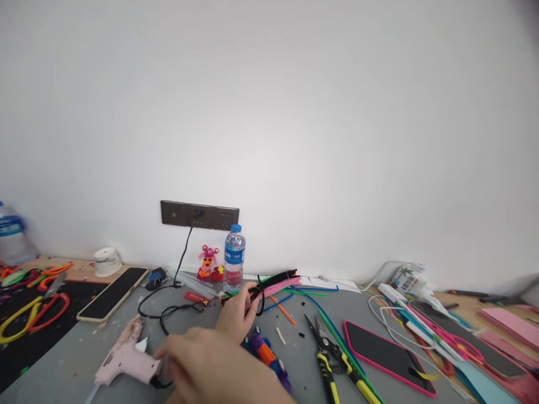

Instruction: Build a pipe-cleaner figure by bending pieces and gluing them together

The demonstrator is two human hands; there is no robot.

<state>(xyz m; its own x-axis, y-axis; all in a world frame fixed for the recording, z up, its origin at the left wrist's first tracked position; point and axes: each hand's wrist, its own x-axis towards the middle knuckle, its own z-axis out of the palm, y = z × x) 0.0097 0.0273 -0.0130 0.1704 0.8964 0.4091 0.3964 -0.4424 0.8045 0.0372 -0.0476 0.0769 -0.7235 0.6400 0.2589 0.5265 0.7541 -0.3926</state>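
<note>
My left hand (236,314) reaches forward over the grey tabletop (303,314). Its fingers are closed on a bundle of pipe cleaners (275,282), black, pink and green, that lies pointing right. My right hand (202,365) is closer to me and smeared by motion. It crosses low in front of the left hand. Its fingertips are at the rear of a pink glue gun (126,354), whose black cord (168,308) runs up to the wall socket (199,215). I cannot make out whether it grips the gun.
Yellow-handled pliers (332,359) and a pink-cased phone (387,356) lie to the right, with loose pipe cleaner pieces (267,353) between them and my hands. A water bottle (234,257) and a small figure (207,262) stand by the wall. Another phone (113,293) lies left.
</note>
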